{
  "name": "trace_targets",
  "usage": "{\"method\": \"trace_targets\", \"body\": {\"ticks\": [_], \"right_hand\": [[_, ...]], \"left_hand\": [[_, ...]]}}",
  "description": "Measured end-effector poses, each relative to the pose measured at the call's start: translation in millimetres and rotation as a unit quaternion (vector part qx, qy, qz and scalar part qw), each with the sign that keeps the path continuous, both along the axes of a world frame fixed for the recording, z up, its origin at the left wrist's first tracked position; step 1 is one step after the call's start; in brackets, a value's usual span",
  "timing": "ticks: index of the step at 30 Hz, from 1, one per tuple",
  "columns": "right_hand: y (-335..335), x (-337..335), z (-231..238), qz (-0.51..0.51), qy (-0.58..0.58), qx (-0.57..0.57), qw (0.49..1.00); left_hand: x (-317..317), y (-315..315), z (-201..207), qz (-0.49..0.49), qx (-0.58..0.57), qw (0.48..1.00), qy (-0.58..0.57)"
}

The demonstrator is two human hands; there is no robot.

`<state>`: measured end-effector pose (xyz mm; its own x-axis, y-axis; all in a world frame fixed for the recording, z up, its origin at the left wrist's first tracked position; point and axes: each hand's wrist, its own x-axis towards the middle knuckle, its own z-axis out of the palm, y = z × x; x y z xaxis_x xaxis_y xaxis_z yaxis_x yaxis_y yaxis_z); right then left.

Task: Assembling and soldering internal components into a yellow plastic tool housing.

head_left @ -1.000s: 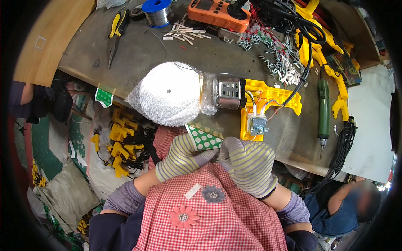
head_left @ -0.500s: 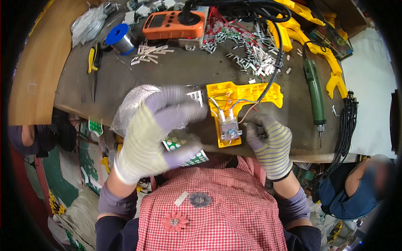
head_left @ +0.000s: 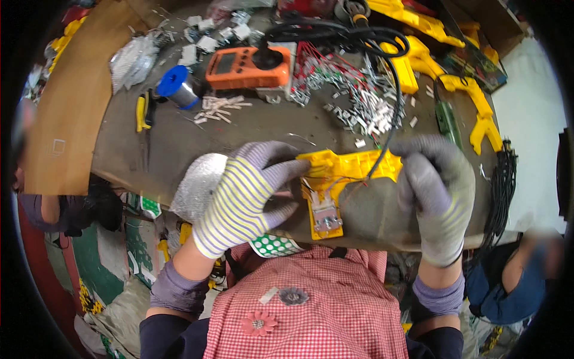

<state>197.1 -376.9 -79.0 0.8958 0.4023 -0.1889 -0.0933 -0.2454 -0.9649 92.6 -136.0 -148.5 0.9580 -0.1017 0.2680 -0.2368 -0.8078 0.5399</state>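
A yellow plastic housing half (head_left: 359, 164), shaped like a pistol-grip tool, lies on the bench with its inside up. Wires and a black cable (head_left: 390, 128) run into it, and a small metal switch-like part (head_left: 326, 218) sits in its lower leg. My gloved left hand (head_left: 242, 194) is at the housing's left side, thumb and fingers apart, fingertips close to its edge; I cannot tell whether they touch. My gloved right hand (head_left: 442, 194) is off the housing's right end, slightly blurred, one finger stretched leftward. It partly covers a green electric screwdriver (head_left: 446, 116).
Behind the housing lie many small metal and white parts (head_left: 373, 113) and an orange meter (head_left: 248, 69). To the left are a solder spool (head_left: 177, 87), yellow-handled pliers (head_left: 143, 116) and bubble wrap (head_left: 200, 185). More yellow housings (head_left: 478, 107) and bundled black cables (head_left: 501, 185) are at right.
My right hand has moved right, away from the housing, and now overlaps the screwdriver. My left hand has come to the housing's left edge. The whole view has shifted slightly.
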Motion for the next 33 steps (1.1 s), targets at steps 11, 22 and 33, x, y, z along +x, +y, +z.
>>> {"method": "trace_targets", "body": {"ticks": [11, 22, 33], "right_hand": [[152.2, 86.7, -50.7, 0.234, -0.514, -0.141, 0.813], [20.0, 51.8, -8.0, 0.036, -0.277, 0.126, 0.952], [-20.5, 37.3, -55.2, -0.023, -0.078, 0.214, 0.973]], "left_hand": [[2.2, 1.7, -0.4, -0.037, -0.010, 0.999, -0.006], [-7.8, 21.5, -0.2, -0.043, 0.057, 0.996, 0.045], [-17.5, 30.5, 8.4, -0.057, 0.073, 0.993, 0.074]]}}
